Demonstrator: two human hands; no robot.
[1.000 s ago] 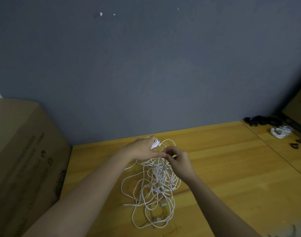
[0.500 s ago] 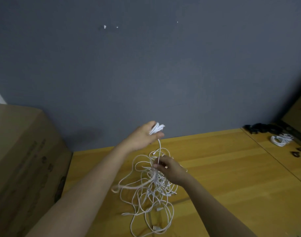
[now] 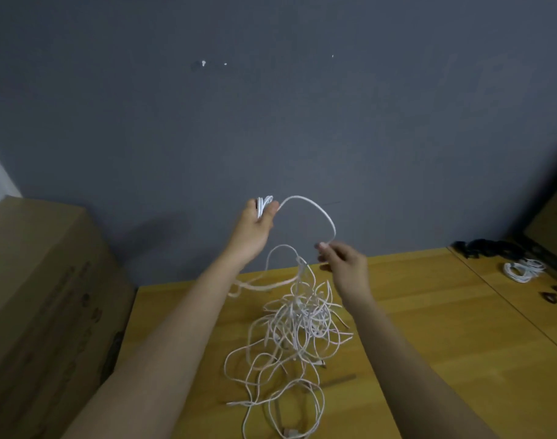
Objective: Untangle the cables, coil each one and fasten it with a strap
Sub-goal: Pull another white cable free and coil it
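Cables (image 3: 297,324) lie in a loose white tangle on the wooden surface (image 3: 445,343) in front of you, with part of the heap lifted into the air and the rest spread in loops toward the near edge. Your left hand (image 3: 255,226) is raised in front of the grey wall (image 3: 271,122), above the far edge of the surface, and its grip is closed round a small bundle of coiled turns (image 3: 264,205) that shows white between thumb and fingers. From that bundle a single strand (image 3: 315,205) arches up and over to the right, then drops to your right hand (image 3: 343,263), which sits lower and just to the right of the lifted part of the tangle. Your right grip pinches that strand at the fingertips (image 3: 321,246); the other fingers are curled below it. Between your two forearms several strands hang down from the raised section into the heap, and one loop trails out to the left under your left wrist. A connector end (image 3: 291,433) shows at the near bottom of the heap.

At the far right of the surface a second, small white coiled cable (image 3: 524,269) lies well apart from the tangle, just in front of a cluster of black straps (image 3: 483,248) along the wall. A couple of small dark pieces (image 3: 550,297) rest nearer you on that side; what they are is too small to tell. A cardboard box (image 3: 49,296) stands against the left edge of the surface.
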